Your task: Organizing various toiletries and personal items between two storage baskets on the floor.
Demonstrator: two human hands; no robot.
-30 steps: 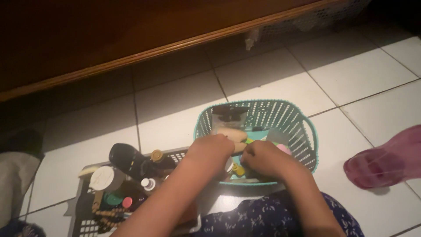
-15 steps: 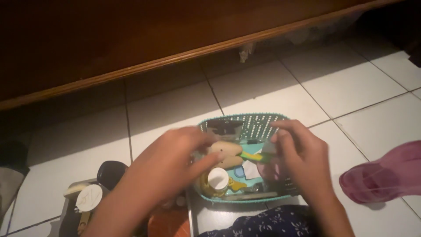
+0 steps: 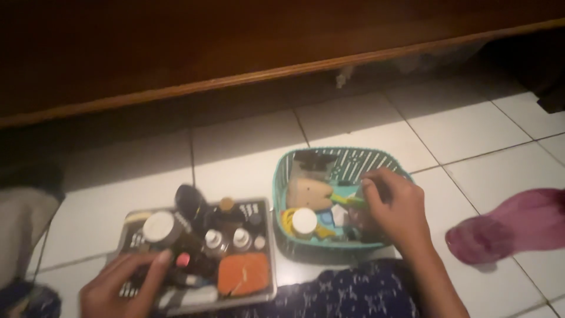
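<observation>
A teal plastic basket (image 3: 294,162) sits on the white tiled floor, holding a wooden brush (image 3: 310,193), a white-capped yellow jar (image 3: 303,221) and other small items. My right hand (image 3: 393,205) rests on the basket's right rim with the fingers curled over it. A grey perforated tray (image 3: 263,207) to the left carries several small bottles, a round white lid (image 3: 158,227) and an orange flat case (image 3: 243,274). My left hand (image 3: 126,284) reaches into the tray's near left corner, fingers among the bottles; the blur hides whether it grips one.
A dark wooden furniture edge (image 3: 282,70) runs across the top. A pink translucent shoe (image 3: 512,227) lies on the tiles at right. Dark patterned cloth (image 3: 353,291) covers my lap. Grey fabric (image 3: 20,229) lies at the far left.
My left hand left the teal basket and went down-left to the grey tray. My right hand stayed at the basket's right rim. The view shifted right, showing the whole tray.
</observation>
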